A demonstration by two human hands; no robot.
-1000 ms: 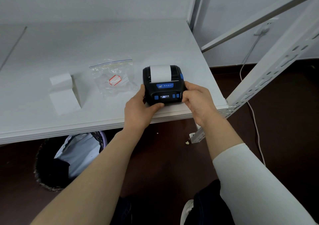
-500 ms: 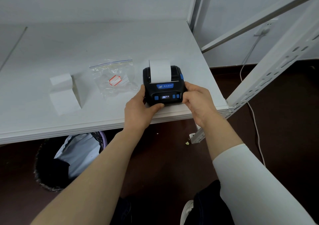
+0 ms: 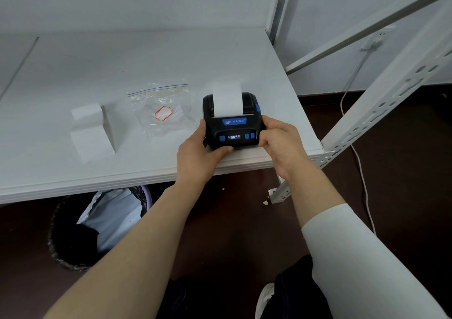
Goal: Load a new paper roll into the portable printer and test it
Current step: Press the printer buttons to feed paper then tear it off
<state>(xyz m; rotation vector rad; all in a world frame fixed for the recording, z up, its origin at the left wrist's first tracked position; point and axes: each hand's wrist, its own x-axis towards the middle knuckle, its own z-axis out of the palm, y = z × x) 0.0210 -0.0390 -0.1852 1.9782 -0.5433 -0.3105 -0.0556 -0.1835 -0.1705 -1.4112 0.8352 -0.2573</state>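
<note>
A black portable printer [image 3: 232, 125] with blue buttons and a lit display sits near the front right corner of the white table [image 3: 146, 56]. A strip of white paper [image 3: 227, 99] stands up out of its slot. My left hand [image 3: 198, 156] grips the printer's left side, thumb along its front edge. My right hand [image 3: 281, 145] holds the right side, fingers curled over the top corner by the buttons.
A clear zip bag [image 3: 163, 109] with a red-bordered label lies left of the printer. Further left is a stack of white folded paper [image 3: 91, 131]. A lined waste bin [image 3: 97, 225] stands under the table. A perforated metal brace [image 3: 381, 100] and a cable [image 3: 359, 162] are at right.
The paper strip has fed out of the printer and now stands noticeably taller. Both hands have stayed on the printer's sides.
</note>
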